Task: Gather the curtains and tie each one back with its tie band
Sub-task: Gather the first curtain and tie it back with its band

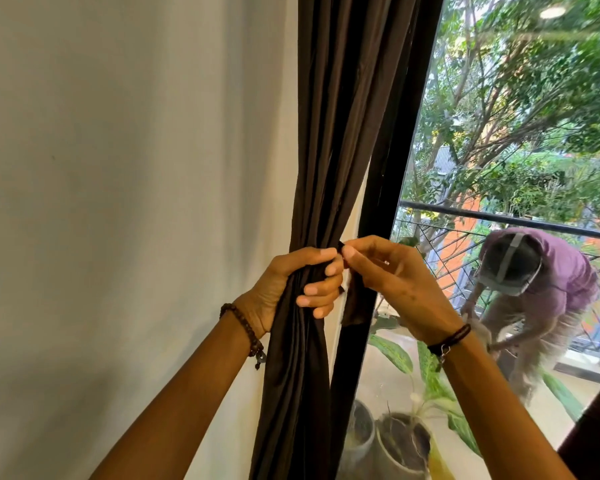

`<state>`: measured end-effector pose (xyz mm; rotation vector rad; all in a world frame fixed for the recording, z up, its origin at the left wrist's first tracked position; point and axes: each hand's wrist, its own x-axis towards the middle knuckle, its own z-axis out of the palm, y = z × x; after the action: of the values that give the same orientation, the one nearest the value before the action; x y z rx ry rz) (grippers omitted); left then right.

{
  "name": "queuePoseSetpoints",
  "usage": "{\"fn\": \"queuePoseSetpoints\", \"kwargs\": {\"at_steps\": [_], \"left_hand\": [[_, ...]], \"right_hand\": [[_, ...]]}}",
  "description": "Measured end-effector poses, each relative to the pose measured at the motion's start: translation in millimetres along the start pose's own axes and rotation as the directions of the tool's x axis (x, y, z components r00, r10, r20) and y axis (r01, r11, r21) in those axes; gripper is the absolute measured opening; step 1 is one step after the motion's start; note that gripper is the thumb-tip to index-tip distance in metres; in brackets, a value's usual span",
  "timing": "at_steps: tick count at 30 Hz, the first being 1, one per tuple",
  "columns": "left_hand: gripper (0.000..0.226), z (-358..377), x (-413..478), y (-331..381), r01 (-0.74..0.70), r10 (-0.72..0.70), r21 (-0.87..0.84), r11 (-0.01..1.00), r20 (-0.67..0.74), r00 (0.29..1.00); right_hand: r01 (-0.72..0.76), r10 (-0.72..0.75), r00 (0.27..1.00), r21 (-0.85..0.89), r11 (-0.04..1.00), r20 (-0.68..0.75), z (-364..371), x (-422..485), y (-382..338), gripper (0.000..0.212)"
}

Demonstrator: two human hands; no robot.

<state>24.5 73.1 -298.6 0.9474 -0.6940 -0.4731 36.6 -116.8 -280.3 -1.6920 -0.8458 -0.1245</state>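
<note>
A dark brown curtain (340, 133) hangs beside the black window frame, bunched into a narrow column. My left hand (291, 282) is wrapped around the gathered folds at mid height. My right hand (392, 275) pinches the end of a dark tie band (355, 303) just to the right of the left hand's fingertips. A short length of the band hangs down below the right hand, against the frame. Where the band runs behind the curtain is hidden.
A plain white wall (118, 202) fills the left. The black window frame (388, 168) stands right of the curtain. The glass reflects a person in a purple shirt (541, 282). Potted plants (402, 441) and a balcony railing (499, 220) lie outside.
</note>
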Motion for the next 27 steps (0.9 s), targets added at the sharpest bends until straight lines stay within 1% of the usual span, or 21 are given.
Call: {"fn": "queuePoseSetpoints", "kwargs": {"at_steps": [2, 3, 5, 7, 9, 11, 12, 14, 16, 17, 21, 23, 24, 25, 27], "left_hand": [[0.027, 2.1, 1.0, -0.9, -0.016, 0.027, 0.088, 0.996, -0.135, 0.990], [0.029, 3.7, 2.2, -2.6, -0.035, 0.071, 0.160, 0.986, -0.225, 0.972], [0.027, 6.2, 4.4, -7.2, -0.089, 0.218, 0.340, 0.936, -0.364, 0.905], [0.026, 9.0, 4.0, -11.9, -0.110, 0.350, 0.495, 0.862, -0.425, 0.835], [0.032, 10.3, 0.8, -14.4, -0.122, 0.468, 0.606, 0.786, -0.454, 0.758], [0.034, 10.5, -2.4, -16.3, -0.156, 0.577, 0.698, 0.699, -0.421, 0.700], [0.034, 11.1, -3.7, -17.5, -0.149, 0.616, 0.738, 0.658, -0.414, 0.670], [0.035, 13.7, -6.3, -19.9, -0.072, 0.703, 0.833, 0.549, -0.413, 0.580], [0.033, 17.5, -9.0, -22.3, 0.019, 0.794, 0.912, 0.411, -0.368, 0.484], [0.030, 20.4, -10.6, -23.4, 0.035, 0.826, 0.932, 0.361, -0.337, 0.452], [0.020, 34.7, -13.8, -32.9, -0.012, 0.893, 0.967, 0.255, -0.231, 0.385], [0.022, 40.3, -15.8, -38.7, -0.024, 0.922, 0.976, 0.216, -0.196, 0.335], [0.028, 41.8, -17.4, -40.8, 0.001, 0.938, 0.986, 0.165, -0.158, 0.309], [0.034, 42.7, -19.0, -42.3, 0.050, 0.950, 0.994, 0.094, -0.104, 0.294], [0.041, 43.7, -23.0, -44.0, 0.125, 0.958, 0.991, -0.036, -0.001, 0.287]], "right_hand": [[0.009, -0.011, 0.999, -0.040, 0.999, -0.040, -4.1, 1.1, -4.1, 0.019], [0.012, -0.015, 0.998, -0.055, 0.998, -0.054, -6.4, 1.1, -5.5, 0.018], [0.010, -0.017, 0.997, -0.092, 0.996, -0.069, -10.8, -0.1, -8.4, 0.017], [0.006, -0.015, 0.998, -0.153, 0.988, -0.061, -15.9, -3.6, -10.6, 0.017], [-0.001, -0.006, 0.999, -0.150, 0.989, -0.049, -20.2, -9.1, -12.6, 0.015], [-0.008, 0.004, 0.998, -0.073, 0.997, -0.055, -23.1, -15.6, -15.4, 0.013], [-0.008, 0.005, 0.998, -0.045, 0.999, -0.064, -24.1, -18.5, -16.9, 0.013], [0.001, -0.004, 0.997, -0.033, 0.999, -0.078, -22.7, -23.8, -19.7, 0.011], [0.025, -0.027, 0.996, -0.028, 0.999, -0.080, -17.0, -28.6, -24.1, 0.008], [0.039, -0.041, 0.996, -0.021, 0.999, -0.077, -13.1, -30.1, -26.9, 0.007], [0.087, -0.086, 0.995, 0.005, 0.996, -0.058, 4.7, -32.1, -40.8, 0.009], [0.075, -0.076, 0.996, -0.007, 0.997, -0.038, 11.2, -30.8, -46.2, 0.012], [0.064, -0.064, 0.998, -0.015, 0.998, -0.030, 13.5, -29.5, -48.0, 0.013], [0.053, -0.053, 0.998, -0.022, 0.998, -0.026, 15.1, -28.1, -49.6, 0.013], [0.039, -0.040, 0.999, -0.023, 0.999, -0.031, 16.3, -26.2, -51.9, 0.012]]}}
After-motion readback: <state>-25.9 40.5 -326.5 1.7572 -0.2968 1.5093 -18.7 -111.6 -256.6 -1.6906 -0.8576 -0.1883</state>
